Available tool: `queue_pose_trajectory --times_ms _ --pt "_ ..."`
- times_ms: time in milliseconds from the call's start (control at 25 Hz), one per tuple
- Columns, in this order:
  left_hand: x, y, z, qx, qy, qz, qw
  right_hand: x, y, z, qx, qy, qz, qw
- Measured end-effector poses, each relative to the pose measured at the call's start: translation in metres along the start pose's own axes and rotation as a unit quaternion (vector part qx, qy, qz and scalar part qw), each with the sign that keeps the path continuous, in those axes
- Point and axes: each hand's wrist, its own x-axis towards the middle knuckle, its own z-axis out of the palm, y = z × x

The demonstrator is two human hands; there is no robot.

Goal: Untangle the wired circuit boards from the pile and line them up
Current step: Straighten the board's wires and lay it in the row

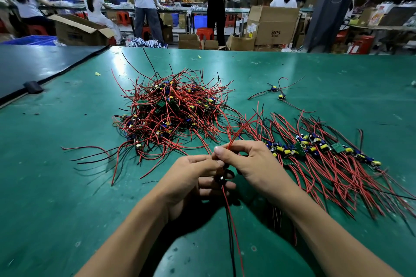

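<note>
My left hand (pixel 198 177) grips a small dark wired board (pixel 219 178), my right hand (pixel 247 162) pinches its thin red wires (pixel 230 145); tugging may snag the near-right row of lined-up green boards (pixel 299 148).

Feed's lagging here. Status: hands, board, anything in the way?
Both raised: left hand grips wired board, right hand pinches its red wires. Ahead, tangled pile; lined-up row to the right. Nothing in the way seen.

Both forearms in over the worktop (pixel 67 186), angled toward each other. My left hand (pixel 193 177) curls round a wired board (pixel 219 179); my right hand (pixel 247 162), just above it, pinches its red wires (pixel 236 135).
</note>
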Motion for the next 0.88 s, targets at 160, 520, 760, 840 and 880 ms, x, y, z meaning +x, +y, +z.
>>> queue_pose_trajectory --times_ms 160,520,760,840,880 --pt "0.001 -0.001 0.002 -0.017 0.030 0.000 0.999 0.000 0.004 0.005 0.039 0.027 0.017 0.999" --pt "-0.001 -0.003 0.004 0.049 -0.001 0.063 0.997 0.004 0.004 0.005 0.168 0.027 0.176 0.970" --pt "-0.003 -0.002 0.005 0.079 -0.032 0.052 0.995 0.010 0.002 -0.003 0.421 0.042 0.287 0.859" --pt "-0.003 -0.002 0.004 0.065 -0.022 0.052 0.996 0.011 0.003 -0.005 0.434 0.021 0.284 0.855" --pt "-0.002 -0.003 0.004 0.059 -0.009 0.053 0.997 0.011 0.005 -0.004 0.408 0.018 0.269 0.872"
